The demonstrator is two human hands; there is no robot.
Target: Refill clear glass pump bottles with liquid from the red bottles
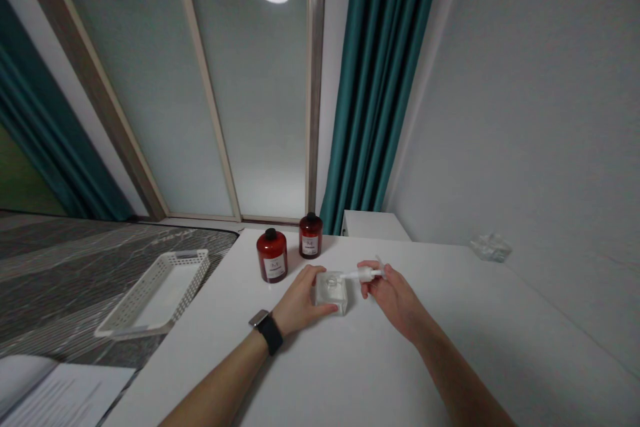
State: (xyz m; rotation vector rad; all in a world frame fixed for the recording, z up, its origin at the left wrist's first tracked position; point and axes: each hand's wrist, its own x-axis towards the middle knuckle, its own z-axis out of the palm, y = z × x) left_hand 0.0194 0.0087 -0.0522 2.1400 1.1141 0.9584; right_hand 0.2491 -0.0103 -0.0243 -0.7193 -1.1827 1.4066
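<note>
My left hand (301, 305), with a dark watch on its wrist, is closed around the side of a clear square glass bottle (332, 293) standing on the white table. The bottle's round mouth faces up and has no cap on it. In my right hand (391, 293) is a white pump head (366, 274), held sideways between the fingers. Its narrow tip points left, close to the bottle's upper right edge; whether it touches the glass I cannot tell. Two red bottles with black caps stand behind my left hand, a nearer bottle (273, 256) and a farther bottle (311, 236).
A white perforated basket (187, 287) lies left of the white table (400, 373) on a grey patterned surface (125, 253). Crumpled clear plastic (491, 247) rests at the table's far right by the wall. An open book (75, 393) is at the lower left.
</note>
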